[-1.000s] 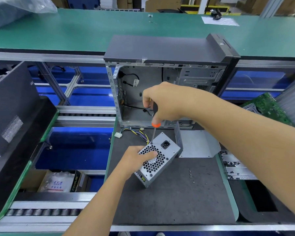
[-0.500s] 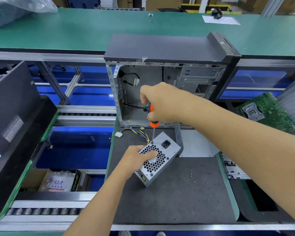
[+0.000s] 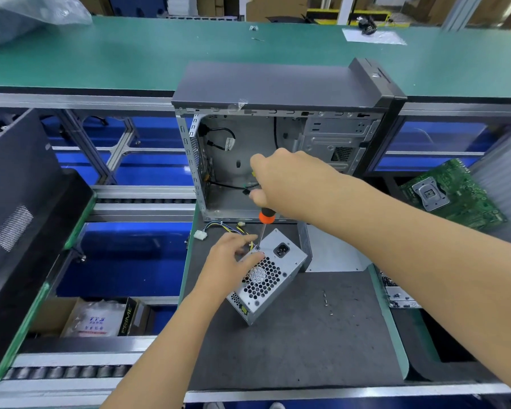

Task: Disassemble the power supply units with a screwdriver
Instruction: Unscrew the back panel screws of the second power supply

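Head view. PSU (image 3: 273,278): silver, tilted on dark counter (image 3: 322,335), in front of open case (image 3: 275,149). Left hand (image 3: 229,264): fingers loose, resting on PSU's left edge, thumb on fan grille. Right hand (image 3: 289,184): grasping screwdriver (image 3: 265,222), orange-black handle, tip on screw at PSU top corner. Motherboard (image 3: 452,196) at right.

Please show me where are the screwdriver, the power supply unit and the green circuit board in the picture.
screwdriver (image 3: 266,216): head view, on its orange handle below the right hand.
power supply unit (image 3: 266,286): head view, on its perforated fan grille.
green circuit board (image 3: 460,199): head view, on the board's green surface, at the right.
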`<state>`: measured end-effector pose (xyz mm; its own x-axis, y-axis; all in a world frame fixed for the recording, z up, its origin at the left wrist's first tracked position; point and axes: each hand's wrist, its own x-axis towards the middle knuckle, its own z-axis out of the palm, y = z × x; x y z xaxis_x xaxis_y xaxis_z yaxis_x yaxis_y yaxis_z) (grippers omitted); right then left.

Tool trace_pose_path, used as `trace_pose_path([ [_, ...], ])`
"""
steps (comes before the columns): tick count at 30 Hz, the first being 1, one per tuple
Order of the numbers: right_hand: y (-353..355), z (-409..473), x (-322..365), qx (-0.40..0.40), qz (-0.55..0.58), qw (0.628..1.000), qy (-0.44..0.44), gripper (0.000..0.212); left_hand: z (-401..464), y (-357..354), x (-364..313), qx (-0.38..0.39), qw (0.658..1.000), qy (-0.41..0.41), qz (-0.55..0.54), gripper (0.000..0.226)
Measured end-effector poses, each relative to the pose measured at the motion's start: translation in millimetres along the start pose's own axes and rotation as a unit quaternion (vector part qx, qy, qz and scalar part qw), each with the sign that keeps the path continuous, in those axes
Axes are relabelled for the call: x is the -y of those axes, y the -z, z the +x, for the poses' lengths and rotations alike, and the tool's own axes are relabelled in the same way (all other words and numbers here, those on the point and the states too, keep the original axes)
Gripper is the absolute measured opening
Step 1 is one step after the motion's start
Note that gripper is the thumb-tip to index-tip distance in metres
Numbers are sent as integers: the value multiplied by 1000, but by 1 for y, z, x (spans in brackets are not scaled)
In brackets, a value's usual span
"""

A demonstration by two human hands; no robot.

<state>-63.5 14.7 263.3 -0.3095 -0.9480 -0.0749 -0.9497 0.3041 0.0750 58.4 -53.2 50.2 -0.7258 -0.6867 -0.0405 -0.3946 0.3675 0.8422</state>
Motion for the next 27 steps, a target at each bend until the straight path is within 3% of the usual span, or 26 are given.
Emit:
trace_pose_path([
  [4, 0, -1, -1, 6, 10, 1000, 3, 21, 6, 0, -3, -16, 995, -61, 76, 18],
  [16, 6, -10, -15, -29, 64, 997, 30, 20, 8, -1, -8, -57, 984, -110, 129, 9],
  [20, 13, -12, -27, -58, 114, 992, 20, 21, 8, 12, -4, -111, 989, -90, 37, 5],
  [23, 9, -13, -39, -66, 188, 980, -3, 17, 2, 25, 11, -156, 987, -43, -19, 15],
  [27, -3, -16, -55, -102, 245, 963, -43, 18, -18, 28, 47, -148, 987, 46, -29, 25],
])
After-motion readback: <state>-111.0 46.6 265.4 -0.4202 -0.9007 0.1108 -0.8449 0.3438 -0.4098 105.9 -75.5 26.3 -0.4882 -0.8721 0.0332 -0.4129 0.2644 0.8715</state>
